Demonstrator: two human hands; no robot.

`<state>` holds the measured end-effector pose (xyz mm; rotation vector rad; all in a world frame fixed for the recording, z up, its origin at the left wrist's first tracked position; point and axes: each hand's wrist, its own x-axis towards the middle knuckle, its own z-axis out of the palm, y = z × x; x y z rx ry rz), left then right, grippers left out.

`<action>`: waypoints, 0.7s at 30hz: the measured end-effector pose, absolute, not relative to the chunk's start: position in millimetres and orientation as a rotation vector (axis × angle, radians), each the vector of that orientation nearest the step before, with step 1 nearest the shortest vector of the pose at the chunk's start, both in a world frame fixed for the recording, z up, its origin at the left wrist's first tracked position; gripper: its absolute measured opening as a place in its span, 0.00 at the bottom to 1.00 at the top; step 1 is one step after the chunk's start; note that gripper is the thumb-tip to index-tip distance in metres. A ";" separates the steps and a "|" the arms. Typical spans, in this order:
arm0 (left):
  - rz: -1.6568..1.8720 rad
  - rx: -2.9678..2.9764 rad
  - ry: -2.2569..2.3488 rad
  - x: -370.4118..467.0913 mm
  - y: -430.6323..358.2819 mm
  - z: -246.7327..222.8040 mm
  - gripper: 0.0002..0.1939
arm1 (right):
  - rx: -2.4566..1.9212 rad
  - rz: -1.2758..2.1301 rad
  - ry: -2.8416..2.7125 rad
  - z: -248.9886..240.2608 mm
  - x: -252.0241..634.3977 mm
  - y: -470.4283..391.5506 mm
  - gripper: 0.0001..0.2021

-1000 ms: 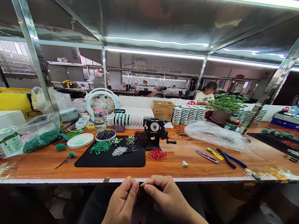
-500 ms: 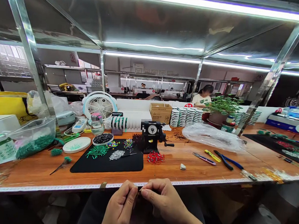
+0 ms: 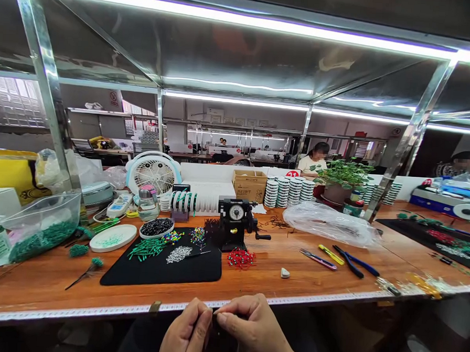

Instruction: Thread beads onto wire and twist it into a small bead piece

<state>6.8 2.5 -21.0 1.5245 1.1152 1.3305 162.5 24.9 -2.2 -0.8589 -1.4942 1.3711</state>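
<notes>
My left hand (image 3: 187, 332) and my right hand (image 3: 253, 326) are close together at the table's front edge, thumbs pinched against fingers. Whatever lies between the fingertips is too small and dark to name. Beyond them sits a pile of red cords with small beads (image 3: 241, 258), in front of a black hand-cranked device with a dial (image 3: 236, 218). The black mat (image 3: 162, 276) to the left carries green pieces (image 3: 147, 249), silver bits (image 3: 179, 254) and multicoloured beads (image 3: 198, 235). A small white lump (image 3: 284, 273) rests right of the red pile.
Blue-handled pliers (image 3: 354, 261), a yellow tool (image 3: 330, 254) and tweezers (image 3: 318, 259) lie at right. Behind are a plastic bag (image 3: 331, 223), stacked spools (image 3: 283, 191), a carton (image 3: 249, 186), a fan (image 3: 153, 174) and a potted plant (image 3: 343, 176). A person (image 3: 313, 159) sits beyond the partition.
The view has tilted, so the table and its items appear lower in the picture. Both hands remain pinched close together, slightly lower in view.
</notes>
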 end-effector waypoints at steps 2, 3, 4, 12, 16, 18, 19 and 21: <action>1.294 1.540 1.118 6.3 2.0 -19.5 0.20 | -0.855 1.387 -1.507 -0.2 162.8 22.3 0.16; 1.276 1.546 1.118 6.2 1.7 -18.9 0.19 | -0.856 1.390 -1.516 0.8 162.9 21.2 0.16; 1.265 1.547 1.118 6.3 1.3 -18.4 0.19 | -0.858 1.386 -1.528 1.6 163.1 20.4 0.16; 1.246 1.399 1.074 6.5 -3.1 -12.1 0.20 | -0.932 1.279 -1.620 5.0 166.6 16.7 0.20; 1.217 1.410 1.080 6.4 -4.1 -6.9 0.22 | -0.963 1.227 -1.655 8.7 168.0 15.0 0.17; 1.206 1.390 1.066 6.5 -2.9 -6.9 0.22 | -0.950 1.194 -1.674 8.8 167.8 15.4 0.15; 1.202 1.371 1.056 6.8 -2.2 -7.4 0.22 | -0.943 1.189 -1.676 8.3 167.5 15.8 0.14; 1.191 1.332 1.041 7.6 -0.9 -8.7 0.23 | -0.942 1.206 -1.661 6.8 166.3 16.7 0.13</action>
